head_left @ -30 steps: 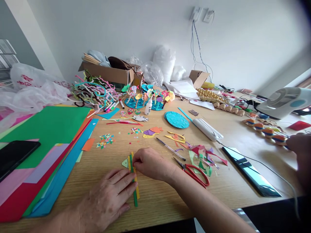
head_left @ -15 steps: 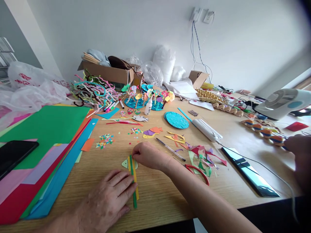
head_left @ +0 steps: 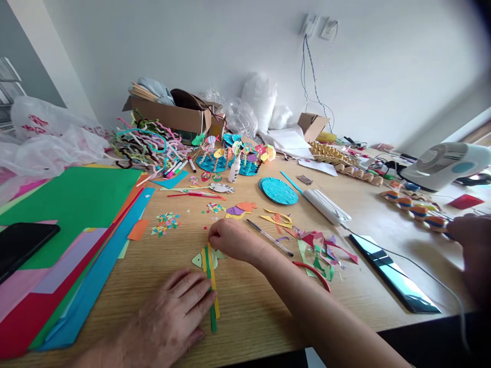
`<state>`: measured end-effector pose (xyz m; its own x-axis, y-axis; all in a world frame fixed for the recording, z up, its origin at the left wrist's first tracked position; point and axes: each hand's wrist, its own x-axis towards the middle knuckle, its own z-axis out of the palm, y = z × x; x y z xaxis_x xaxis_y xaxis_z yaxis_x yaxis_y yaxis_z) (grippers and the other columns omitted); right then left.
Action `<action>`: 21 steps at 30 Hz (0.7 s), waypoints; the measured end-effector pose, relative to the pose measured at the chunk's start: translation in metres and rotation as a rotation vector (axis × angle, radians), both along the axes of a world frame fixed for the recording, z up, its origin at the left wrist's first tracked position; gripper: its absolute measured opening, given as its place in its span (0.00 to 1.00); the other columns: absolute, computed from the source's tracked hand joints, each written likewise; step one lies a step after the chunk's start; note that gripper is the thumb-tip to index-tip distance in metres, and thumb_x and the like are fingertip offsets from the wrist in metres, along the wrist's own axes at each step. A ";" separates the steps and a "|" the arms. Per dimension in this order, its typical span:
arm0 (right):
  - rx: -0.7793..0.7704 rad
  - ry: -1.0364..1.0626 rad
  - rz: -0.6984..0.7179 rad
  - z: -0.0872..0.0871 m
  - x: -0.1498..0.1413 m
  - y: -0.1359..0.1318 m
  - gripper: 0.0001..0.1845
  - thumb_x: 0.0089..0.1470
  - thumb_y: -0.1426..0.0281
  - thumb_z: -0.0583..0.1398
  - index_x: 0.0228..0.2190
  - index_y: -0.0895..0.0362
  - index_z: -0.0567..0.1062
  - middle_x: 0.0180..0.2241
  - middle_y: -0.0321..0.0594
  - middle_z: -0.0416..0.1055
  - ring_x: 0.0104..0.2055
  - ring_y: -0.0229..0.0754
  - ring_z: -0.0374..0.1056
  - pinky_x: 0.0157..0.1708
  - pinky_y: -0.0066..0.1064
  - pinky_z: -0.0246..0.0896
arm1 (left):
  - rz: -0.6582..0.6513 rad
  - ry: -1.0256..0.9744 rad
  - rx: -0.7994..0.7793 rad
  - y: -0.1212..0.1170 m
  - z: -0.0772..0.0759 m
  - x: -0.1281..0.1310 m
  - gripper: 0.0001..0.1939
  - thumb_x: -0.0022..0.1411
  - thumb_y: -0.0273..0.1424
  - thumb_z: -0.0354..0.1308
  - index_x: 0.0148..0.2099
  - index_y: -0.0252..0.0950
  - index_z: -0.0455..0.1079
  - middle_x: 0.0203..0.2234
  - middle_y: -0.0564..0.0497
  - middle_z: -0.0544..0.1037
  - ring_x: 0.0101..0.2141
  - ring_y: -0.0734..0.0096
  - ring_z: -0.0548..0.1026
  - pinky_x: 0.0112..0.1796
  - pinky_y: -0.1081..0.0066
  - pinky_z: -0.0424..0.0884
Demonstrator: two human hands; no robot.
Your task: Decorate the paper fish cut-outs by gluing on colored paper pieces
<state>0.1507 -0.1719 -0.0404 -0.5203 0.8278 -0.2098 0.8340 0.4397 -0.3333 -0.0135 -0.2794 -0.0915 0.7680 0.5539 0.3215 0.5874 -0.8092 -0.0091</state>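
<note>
A pale green paper fish (head_left: 197, 259) lies on the table in front of me, with narrow yellow and green paper strips laid across its body. My left hand (head_left: 174, 309) rests flat, fingers spread, its fingertips on the lower part of the strips. My right hand (head_left: 232, 239) is closed in a pinch on the upper end of a yellow strip (head_left: 214, 281), just above the fish. The green strip (head_left: 214, 319) runs beside it and sticks out below my left fingers. Part of the fish's tail shows under my right hand.
Coloured paper sheets (head_left: 76, 209) and a black phone (head_left: 26, 248) lie left. Right are a pen (head_left: 268, 236), red-handled scissors (head_left: 316, 273), paper scraps (head_left: 318, 250) and a shiny dark device (head_left: 395, 276). A glue bottle (head_left: 234, 169) stands behind. Another person's hand (head_left: 470, 232) is far right.
My right hand has shifted slightly upward with the yellow strip's end, and more of the fish's tail side shows. My left hand stays on the strips.
</note>
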 end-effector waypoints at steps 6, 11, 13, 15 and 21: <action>-0.039 -0.019 0.055 0.009 0.003 -0.013 0.15 0.46 0.74 0.54 0.30 0.56 0.80 0.29 0.38 0.77 0.29 0.36 0.67 0.24 0.24 0.51 | -0.003 -0.005 0.062 0.000 0.002 0.001 0.17 0.60 0.36 0.57 0.51 0.36 0.67 0.46 0.52 0.74 0.47 0.62 0.66 0.51 0.62 0.56; -0.051 -0.043 0.097 0.004 0.003 -0.022 0.14 0.45 0.73 0.54 0.30 0.55 0.80 0.29 0.39 0.77 0.29 0.38 0.68 0.26 0.25 0.52 | -0.021 -0.042 0.107 0.001 0.007 0.002 0.17 0.63 0.40 0.52 0.48 0.36 0.68 0.43 0.55 0.76 0.45 0.65 0.68 0.48 0.65 0.57; -0.048 -0.050 0.094 0.001 0.002 -0.020 0.15 0.45 0.73 0.54 0.30 0.54 0.80 0.29 0.39 0.77 0.30 0.38 0.68 0.25 0.26 0.51 | -0.021 -0.061 0.114 0.002 0.009 0.002 0.17 0.64 0.41 0.50 0.48 0.36 0.68 0.43 0.55 0.76 0.44 0.66 0.68 0.49 0.66 0.56; -0.044 -0.057 0.083 0.000 0.001 -0.016 0.15 0.45 0.73 0.54 0.30 0.55 0.80 0.29 0.39 0.77 0.30 0.38 0.68 0.25 0.26 0.51 | -0.029 -0.070 0.125 0.002 0.011 0.003 0.17 0.65 0.41 0.49 0.48 0.36 0.69 0.42 0.56 0.77 0.44 0.67 0.69 0.49 0.66 0.55; -0.012 -0.051 0.051 0.003 -0.002 -0.007 0.15 0.47 0.74 0.53 0.33 0.56 0.80 0.33 0.41 0.77 0.33 0.38 0.69 0.27 0.24 0.54 | -0.017 -0.071 0.118 0.003 0.008 0.004 0.16 0.65 0.40 0.49 0.47 0.36 0.69 0.42 0.55 0.77 0.44 0.66 0.68 0.49 0.65 0.55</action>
